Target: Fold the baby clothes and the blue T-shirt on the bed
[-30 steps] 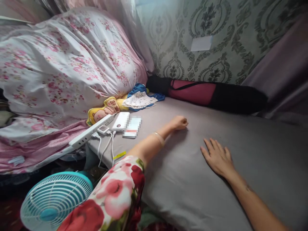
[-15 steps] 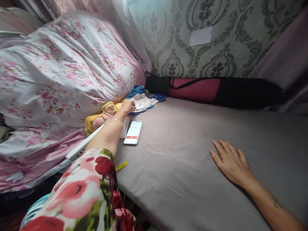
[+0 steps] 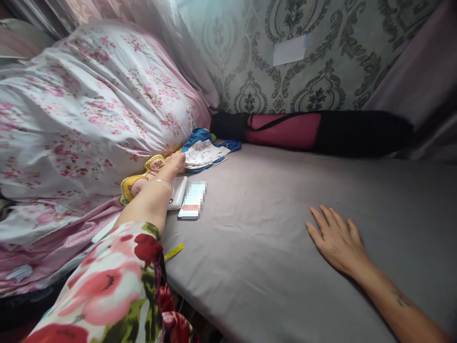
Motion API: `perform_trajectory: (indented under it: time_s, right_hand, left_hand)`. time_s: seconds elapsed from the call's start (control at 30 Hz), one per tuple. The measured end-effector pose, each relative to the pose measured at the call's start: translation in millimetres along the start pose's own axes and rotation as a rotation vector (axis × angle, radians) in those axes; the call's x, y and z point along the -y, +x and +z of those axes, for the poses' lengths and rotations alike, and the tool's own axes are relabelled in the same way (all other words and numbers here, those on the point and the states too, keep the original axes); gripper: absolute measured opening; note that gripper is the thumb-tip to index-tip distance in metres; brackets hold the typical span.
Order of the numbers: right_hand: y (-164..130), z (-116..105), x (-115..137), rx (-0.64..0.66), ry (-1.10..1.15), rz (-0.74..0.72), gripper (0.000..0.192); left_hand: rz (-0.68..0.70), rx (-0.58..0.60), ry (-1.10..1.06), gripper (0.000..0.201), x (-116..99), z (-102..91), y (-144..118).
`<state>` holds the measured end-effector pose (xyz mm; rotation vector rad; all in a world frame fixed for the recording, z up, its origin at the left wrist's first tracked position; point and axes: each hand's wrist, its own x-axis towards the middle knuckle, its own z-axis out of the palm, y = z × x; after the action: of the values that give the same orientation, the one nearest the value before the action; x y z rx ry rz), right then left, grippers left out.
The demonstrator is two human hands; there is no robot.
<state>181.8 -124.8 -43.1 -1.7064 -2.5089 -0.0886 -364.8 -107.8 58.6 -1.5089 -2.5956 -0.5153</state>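
Head view has the left hand [image 3: 176, 161] stretched out to the near edge of the white printed cloth [image 3: 203, 153] by the yellow pig cushion [image 3: 137, 183], fingers curled, though whether they have pinched the fabric I cannot tell. Looks like the reach-and-take step; a firm pinch on that edge is what it needs. Right hand [image 3: 337, 240] lies flat and spread on the grey sheet [image 3: 267, 238], well apart.

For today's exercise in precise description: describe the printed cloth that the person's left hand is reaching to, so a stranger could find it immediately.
Start at the big floral bedding bundle on the left of the grey mattress. At its foot, by the wall, lies the white printed cloth on blue fabric, with the left hand at its edge. Unlike the yellow cartoon cushion beside it, it is flat, pale and crumpled.
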Motion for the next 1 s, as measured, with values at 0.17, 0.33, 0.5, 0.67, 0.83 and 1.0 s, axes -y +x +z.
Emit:
perform_trajectory:
  time_s: [0.17, 0.33, 0.5, 0.67, 0.83, 1.0]
  right_hand:
    - [-1.3, -4.0, 3.4, 0.003, -0.02, 0.003, 0.064]
    - [-2.4, -9.2, 5.8, -0.002, -0.037, -0.002, 0.061]
    - [-6.1, -18.0, 9.6, 0.038, -0.014, 0.009, 0.058]
    - [5.2, -28.8, -1.4, 0.094, 0.117, -0.039, 0.056]
    - [44.0, -50.7, -23.0, -0.03, 0.533, -0.041, 0.051]
    - [72.4, -75.9, -43.3, -0.247, 0.861, -0.114, 0.061]
  left_hand:
    - [-0.09, 0.018, 0.035, 0.008, -16.4, -8.4, 5.7]
    - [-0.07, -0.092, -0.061, 0.024, -58.8, -17.3, 17.2]
    - [0.045, -0.168, -0.416, 0.024, -128.4, -10.9, 13.1]
    - [0.223, -0.072, -0.731, 0.021, -209.5, 3.1, -25.3]
    - [0.479, 0.03, -0.795, 0.02, -282.0, 14.0, -88.1]
    - [0.639, 0.135, -0.813, 0.027, -341.9, 7.7, -153.6]
